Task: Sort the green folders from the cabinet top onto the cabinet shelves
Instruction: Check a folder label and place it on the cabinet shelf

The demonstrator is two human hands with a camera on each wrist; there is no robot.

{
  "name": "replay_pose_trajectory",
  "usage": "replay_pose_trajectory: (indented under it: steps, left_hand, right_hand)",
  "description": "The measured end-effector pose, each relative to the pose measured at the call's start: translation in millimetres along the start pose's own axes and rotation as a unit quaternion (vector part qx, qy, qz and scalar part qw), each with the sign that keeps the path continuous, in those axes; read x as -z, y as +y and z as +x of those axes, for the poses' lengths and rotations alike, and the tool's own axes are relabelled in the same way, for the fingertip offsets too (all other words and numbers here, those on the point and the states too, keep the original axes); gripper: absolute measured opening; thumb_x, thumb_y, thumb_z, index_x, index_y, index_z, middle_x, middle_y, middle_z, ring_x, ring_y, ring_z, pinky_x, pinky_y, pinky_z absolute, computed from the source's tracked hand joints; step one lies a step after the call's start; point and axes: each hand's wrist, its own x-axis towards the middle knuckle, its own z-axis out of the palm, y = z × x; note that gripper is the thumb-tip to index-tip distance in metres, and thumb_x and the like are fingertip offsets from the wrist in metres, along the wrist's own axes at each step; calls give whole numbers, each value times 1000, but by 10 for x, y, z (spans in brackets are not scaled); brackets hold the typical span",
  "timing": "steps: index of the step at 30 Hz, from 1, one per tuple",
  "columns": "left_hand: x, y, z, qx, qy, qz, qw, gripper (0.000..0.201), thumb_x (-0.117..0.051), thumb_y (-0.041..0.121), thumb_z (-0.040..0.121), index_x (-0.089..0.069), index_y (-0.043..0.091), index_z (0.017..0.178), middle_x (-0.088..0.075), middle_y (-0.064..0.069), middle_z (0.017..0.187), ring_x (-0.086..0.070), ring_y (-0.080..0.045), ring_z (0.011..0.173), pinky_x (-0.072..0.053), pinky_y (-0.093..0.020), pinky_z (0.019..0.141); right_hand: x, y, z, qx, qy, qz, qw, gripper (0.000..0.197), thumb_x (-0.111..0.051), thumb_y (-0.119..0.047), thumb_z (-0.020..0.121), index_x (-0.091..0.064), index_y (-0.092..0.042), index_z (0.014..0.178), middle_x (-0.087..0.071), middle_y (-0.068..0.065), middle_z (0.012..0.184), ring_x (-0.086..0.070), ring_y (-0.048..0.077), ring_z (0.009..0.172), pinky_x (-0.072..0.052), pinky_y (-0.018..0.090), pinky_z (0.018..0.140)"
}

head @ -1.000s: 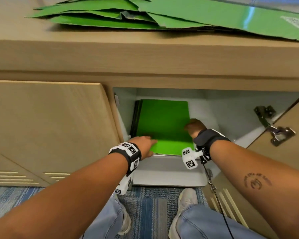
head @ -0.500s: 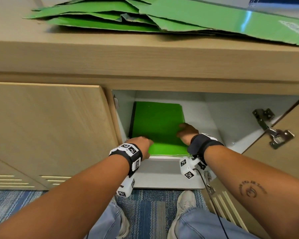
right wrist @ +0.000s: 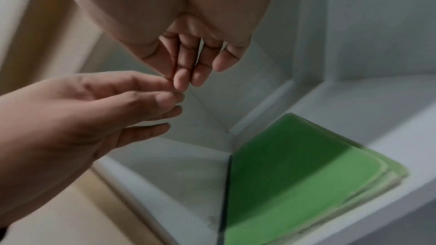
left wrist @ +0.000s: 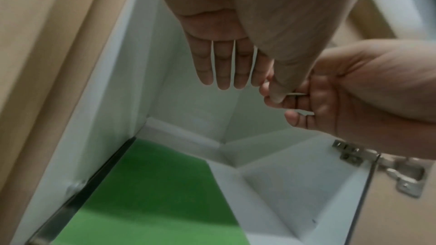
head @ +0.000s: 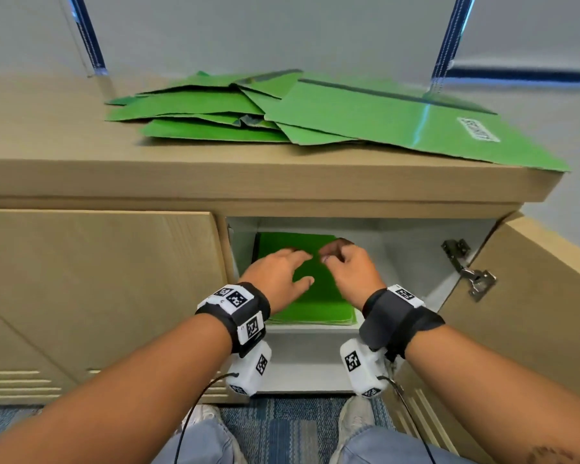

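Note:
A loose pile of green folders point(head: 315, 112) lies spread on the wooden cabinet top point(head: 81, 175). Inside the open compartment, a neat stack of green folders point(head: 318, 303) lies flat on the white shelf point(head: 375, 262), against its left wall. Both hands hover just above this stack and hold nothing. My left hand point(head: 292, 267) has straight fingers point(left wrist: 221, 66). My right hand point(head: 339, 261) has loosely curled fingers point(right wrist: 188, 66), close to the left hand's fingertips. The stack point(left wrist: 153, 193) also shows below the hands in the wrist views point(right wrist: 295, 174).
The right cabinet door point(head: 533, 313) stands open, with a metal hinge point(head: 469, 272) on its inner side. The left door point(head: 98, 296) is shut. White shelf space lies bare right of the stack. My knees and shoes are on the blue carpet point(head: 282, 430) below.
Both hands have lifted off the shelf stack and come together above it. The stack now sits squared against the left wall. The head view has tilted up.

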Motion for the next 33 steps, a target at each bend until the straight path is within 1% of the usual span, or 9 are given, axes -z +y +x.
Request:
replay_pose_trajectory:
  steps: [5, 12, 16, 18, 20, 22, 25, 30, 33]
  left_hand:
    - [513, 316, -75, -24, 61, 7, 998, 40, -53, 40, 90, -51, 25, 127, -58, 1, 124, -59, -21, 109, -50, -37, 88]
    - [1175, 750, -170, -50, 65, 70, 994, 30, -48, 31, 90, -53, 22, 118, -64, -4, 111, -61, -26, 98, -46, -32, 77]
    - [1561, 1011, -158, -47, 145, 95, 984, 23, -42, 33, 90, -61, 24, 99, -66, -3, 92, -60, -25, 84, -43, -32, 66]
    - [1707, 1085, -77, -63, 206, 97, 972, 24, -46, 33, 87, -64, 24, 99, -63, -1, 98, -56, -22, 95, -45, -34, 74]
    - [1768, 1081, 81, -61, 205, 134, 968, 39, -49, 32, 86, -58, 22, 123, -55, -5, 126, -48, -24, 118, -42, -41, 95]
    - [1779, 1054, 244, -27, 130, 167, 977, 58, -46, 32, 89, -36, 22, 145, -28, -6, 155, -24, -25, 143, -23, -47, 116]
    - [1720, 1061, 411, -8, 27, 177, 984, 58, -35, 36, 97, -18, 24, 152, -15, -1, 161, -9, -22, 149, -3, -53, 119]
    - [1641, 1024, 368, -39, 55, 263, 963, 52, -43, 55, 91, -41, 31, 138, -47, -1, 139, -43, -26, 126, -31, -49, 104]
    - [1658, 993, 270, -66, 113, 253, 959, 37, -45, 47, 95, -55, 30, 126, -53, 0, 122, -46, -23, 113, -40, -42, 93]
  right_hand:
    - [213, -597, -257, 78, 30, 27, 996, 11, -59, -14, 87, -62, -24, 86, -62, -14, 78, -55, -2, 71, -42, 19, 69]
    - [665, -1236, -430, 104, 57, 18, 993, 6, -57, -16, 88, -62, -20, 88, -64, -3, 85, -57, 13, 78, -44, 24, 70]
    - [897, -1515, -449, 115, 70, 32, 990, 4, -57, -16, 89, -60, -18, 90, -65, 3, 88, -58, 14, 77, -46, 28, 71]
    - [993, -1617, -412, 98, 86, 59, 990, 7, -57, -14, 87, -60, -20, 86, -67, 5, 90, -61, 18, 80, -49, 33, 76]
    - [1073, -1677, -363, 63, 91, 78, 991, 8, -55, -15, 87, -59, -21, 84, -69, 6, 88, -64, 21, 80, -53, 39, 78]
    - [1154, -1704, -344, 13, 66, 119, 991, 9, -51, -15, 92, -58, -15, 87, -69, 6, 82, -64, 19, 72, -53, 34, 67]
    - [1230, -1683, -368, -54, 11, 199, 979, 17, -47, -19, 98, -59, -9, 90, -63, 6, 76, -57, 16, 64, -46, 25, 55]
    - [1305, -1498, -369, -136, -22, 242, 960, 33, -48, -37, 98, -60, -8, 89, -63, 8, 77, -58, 17, 65, -48, 25, 56]
    - [1342, -1452, -421, -174, -2, 261, 949, 42, -52, -49, 93, -56, -7, 89, -63, 10, 79, -59, 19, 67, -50, 29, 58]
